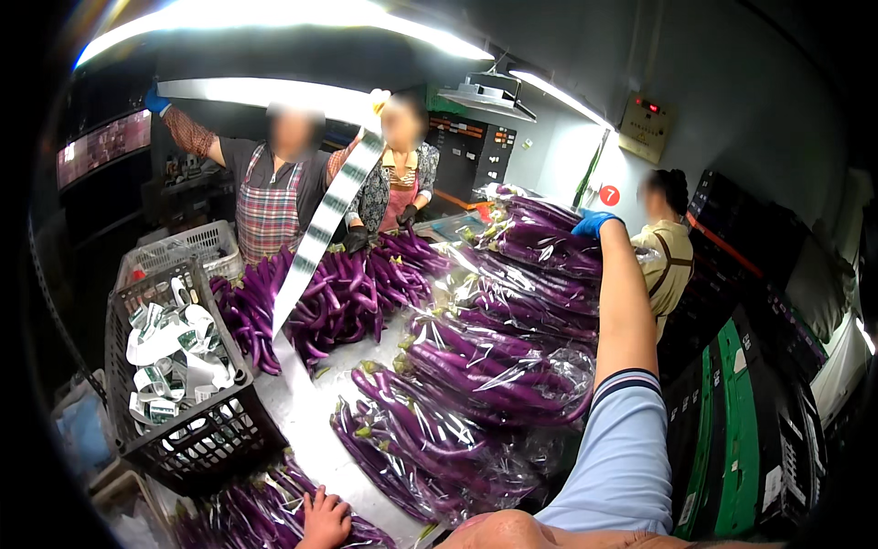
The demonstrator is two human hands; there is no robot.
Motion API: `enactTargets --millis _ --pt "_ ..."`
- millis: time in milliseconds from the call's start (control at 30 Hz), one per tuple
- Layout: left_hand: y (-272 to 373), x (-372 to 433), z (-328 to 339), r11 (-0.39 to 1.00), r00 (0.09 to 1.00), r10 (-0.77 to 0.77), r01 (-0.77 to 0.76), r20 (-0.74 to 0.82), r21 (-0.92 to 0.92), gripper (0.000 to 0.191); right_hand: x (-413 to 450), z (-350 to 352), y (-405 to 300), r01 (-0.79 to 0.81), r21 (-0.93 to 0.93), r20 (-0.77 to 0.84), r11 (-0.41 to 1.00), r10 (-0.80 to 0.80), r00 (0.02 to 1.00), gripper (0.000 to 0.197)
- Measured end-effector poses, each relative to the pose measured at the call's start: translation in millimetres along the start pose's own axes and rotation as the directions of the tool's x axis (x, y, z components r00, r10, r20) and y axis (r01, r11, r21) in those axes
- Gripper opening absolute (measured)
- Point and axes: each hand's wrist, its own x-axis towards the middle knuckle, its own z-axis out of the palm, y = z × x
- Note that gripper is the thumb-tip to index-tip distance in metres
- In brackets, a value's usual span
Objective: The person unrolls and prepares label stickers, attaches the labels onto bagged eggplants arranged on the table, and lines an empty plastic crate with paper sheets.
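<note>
My right hand (pixel 595 223), in a blue glove, is at the far right of the table with its fingers closed on the end of a clear plastic bag of long purple eggplants (pixel 542 230). That bag lies on top of a row of similar bagged eggplants (pixel 473 357), which stretches towards me. At the bottom edge, my left hand (pixel 326 518), bare and partly cut off, rests with its fingers apart on loose eggplants (pixel 240 511). Loose eggplants (pixel 336 295) also lie heaped at the table's far side.
A black plastic crate (pixel 199 425) with curled label strips (pixel 178 364) stands at left. Across the metal table (pixel 322 425), a co-worker (pixel 274 185) raises a long label strip (pixel 322 240). Another co-worker (pixel 405 185) handles eggplants. A person (pixel 662 254) and stacked crates (pixel 734 418) are at right.
</note>
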Motion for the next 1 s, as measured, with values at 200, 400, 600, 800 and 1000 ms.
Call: enactTargets --millis 200,400,600,800,1000 --pt "5.2 4.7 -9.8 1.000 0.998 0.019 -0.020 -0.058 -0.010 0.033 -18.6 12.5 -2.6 -0.068 -0.188 -0.436 0.980 -0.021 0.900 0.034" --pt "4.9 3.3 -3.9 0.997 0.998 0.036 -0.032 -0.050 0.071 0.036 -34.6 -14.2 -3.4 -0.179 -0.331 -0.808 0.927 -0.181 0.560 0.024" --pt "17.8 -4.3 -18.3 0.997 0.967 0.016 -0.034 -0.254 -0.068 0.025 -41.0 -74.3 9.5 0.516 -0.195 -0.826 0.834 -0.424 0.373 0.018" --pt "15.3 4.6 -36.2 0.996 0.986 0.025 -0.039 -0.164 -0.081 0.045 -192.3 -64.8 -97.0 0.708 0.533 -0.625 0.464 -0.349 0.699 0.015" --pt "17.5 -31.9 -36.3 0.986 0.997 0.017 -0.030 -0.075 -0.167 0.044 -292.7 38.8 -203.4 0.209 0.842 0.107 0.498 -0.534 0.839 0.019"
